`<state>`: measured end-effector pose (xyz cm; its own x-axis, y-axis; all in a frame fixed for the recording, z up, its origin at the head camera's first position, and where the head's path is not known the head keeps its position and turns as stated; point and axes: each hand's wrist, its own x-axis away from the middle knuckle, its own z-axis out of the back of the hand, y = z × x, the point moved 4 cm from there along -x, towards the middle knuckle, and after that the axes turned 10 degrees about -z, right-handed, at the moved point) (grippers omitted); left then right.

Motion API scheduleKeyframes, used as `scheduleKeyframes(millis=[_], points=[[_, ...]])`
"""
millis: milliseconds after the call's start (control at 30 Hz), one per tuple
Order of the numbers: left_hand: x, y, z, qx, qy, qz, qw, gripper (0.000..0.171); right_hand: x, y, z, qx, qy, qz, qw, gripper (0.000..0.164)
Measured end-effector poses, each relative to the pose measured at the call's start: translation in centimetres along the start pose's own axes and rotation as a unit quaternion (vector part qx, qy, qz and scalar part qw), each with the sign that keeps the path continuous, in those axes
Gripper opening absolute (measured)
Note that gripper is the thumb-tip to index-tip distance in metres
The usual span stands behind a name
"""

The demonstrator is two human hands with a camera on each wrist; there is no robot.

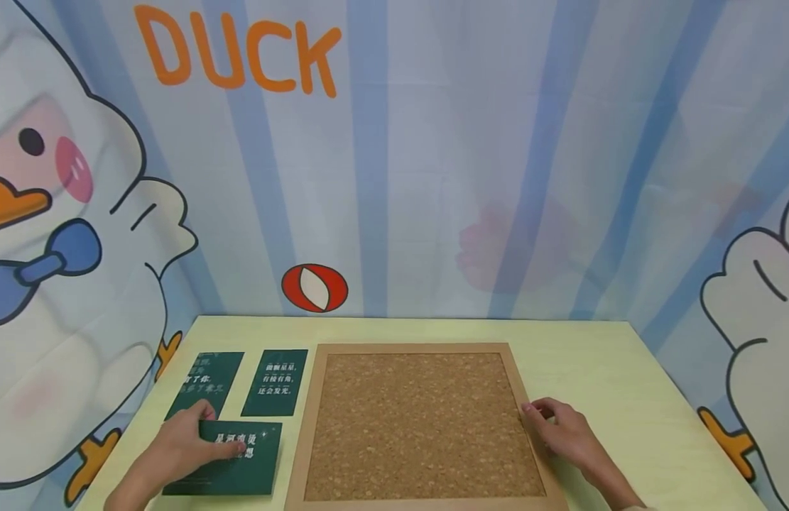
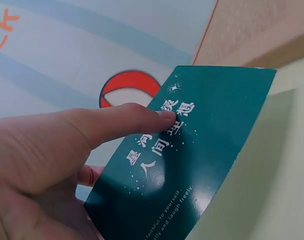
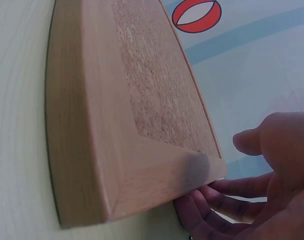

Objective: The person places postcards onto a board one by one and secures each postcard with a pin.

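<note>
My left hand (image 1: 177, 447) holds a dark green card (image 1: 241, 477) printed with white characters, near the table's front left. In the left wrist view the thumb lies across the printed face of the card (image 2: 227, 120), and the other fingers are mostly hidden behind it. A wood-framed cork board (image 1: 426, 426) lies flat at the middle of the table. At its right side, my right hand (image 1: 563, 436) touches the frame's outer edge. The right wrist view shows those fingers against the frame (image 3: 152, 175), with the thumb lifted apart from it.
Two more green cards lie behind the left hand: one (image 1: 218, 376) partly covered by it, the other (image 1: 275, 383) beside the board's left edge. The pale yellow table (image 1: 611, 383) ends at a striped backdrop (image 1: 426, 177) with duck drawings.
</note>
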<state>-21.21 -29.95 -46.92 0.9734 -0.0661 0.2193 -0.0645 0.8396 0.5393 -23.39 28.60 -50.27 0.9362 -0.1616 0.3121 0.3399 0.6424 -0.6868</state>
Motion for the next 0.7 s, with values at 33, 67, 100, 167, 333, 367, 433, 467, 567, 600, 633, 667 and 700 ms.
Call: scheduleKeyframes(millis=[33, 67, 100, 167, 333, 367, 433, 467, 567, 600, 633, 667, 700], points=[[-0.3, 0.5, 0.0, 0.001, 0.003, -0.005, 1.0, 0.081, 0.0, 0.0, 0.0, 0.004, 0.002, 0.0, 1.0, 0.056], [-0.6, 1.0, 0.0, 0.002, 0.006, -0.011, 0.9999, 0.081, 0.0, -0.1, 0.0, 0.009, 0.004, 0.0, 1.0, 0.056], [-0.8, 1.6, -0.1, 0.005, 0.009, -0.018, 0.9998, 0.08, 0.0, -0.1, 0.0, 0.013, 0.005, 0.0, 1.0, 0.056], [-1.2, 2.6, -0.2, 0.007, 0.017, -0.027, 0.9995, 0.08, 0.0, -0.1, 0.0, 0.013, 0.007, 0.0, 1.0, 0.055], [-2.1, 4.8, -0.8, 0.019, 0.036, -0.042, 0.9983, 0.081, 0.2, -0.1, -0.2, 0.001, 0.01, -0.001, 1.0, 0.052], [-2.3, 5.1, -1.0, 0.025, 0.038, -0.046, 0.9979, 0.08, 0.2, -0.1, -0.2, -0.001, 0.01, -0.001, 1.0, 0.051], [-2.6, 5.8, -1.3, 0.034, 0.045, -0.053, 0.997, 0.078, 0.3, -0.1, -0.3, -0.001, 0.011, 0.0, 1.0, 0.05], [-2.8, 6.2, -1.4, 0.038, 0.048, -0.057, 0.9965, 0.077, 0.3, -0.1, -0.2, -0.001, 0.012, -0.001, 1.0, 0.049], [-3.5, 7.1, -1.9, 0.047, 0.055, -0.064, 0.9953, 0.076, 0.3, -0.1, -0.2, 0.001, 0.012, -0.005, 1.0, 0.049], [-3.8, 7.4, -2.1, 0.049, 0.056, -0.065, 0.9951, 0.077, 0.3, -0.1, -0.2, 0.003, 0.012, -0.005, 1.0, 0.05], [-4.0, 7.7, -2.3, 0.051, 0.058, -0.067, 0.9947, 0.077, 0.3, -0.1, -0.2, 0.004, 0.012, -0.007, 1.0, 0.05], [-4.3, 8.1, -2.5, 0.055, 0.059, -0.072, 0.9941, 0.076, 0.3, -0.2, -0.2, 0.005, 0.012, -0.01, 1.0, 0.05], [-4.5, 8.4, -2.7, 0.059, 0.062, -0.076, 0.9934, 0.075, 0.3, -0.2, -0.2, 0.007, 0.012, -0.012, 1.0, 0.051]])
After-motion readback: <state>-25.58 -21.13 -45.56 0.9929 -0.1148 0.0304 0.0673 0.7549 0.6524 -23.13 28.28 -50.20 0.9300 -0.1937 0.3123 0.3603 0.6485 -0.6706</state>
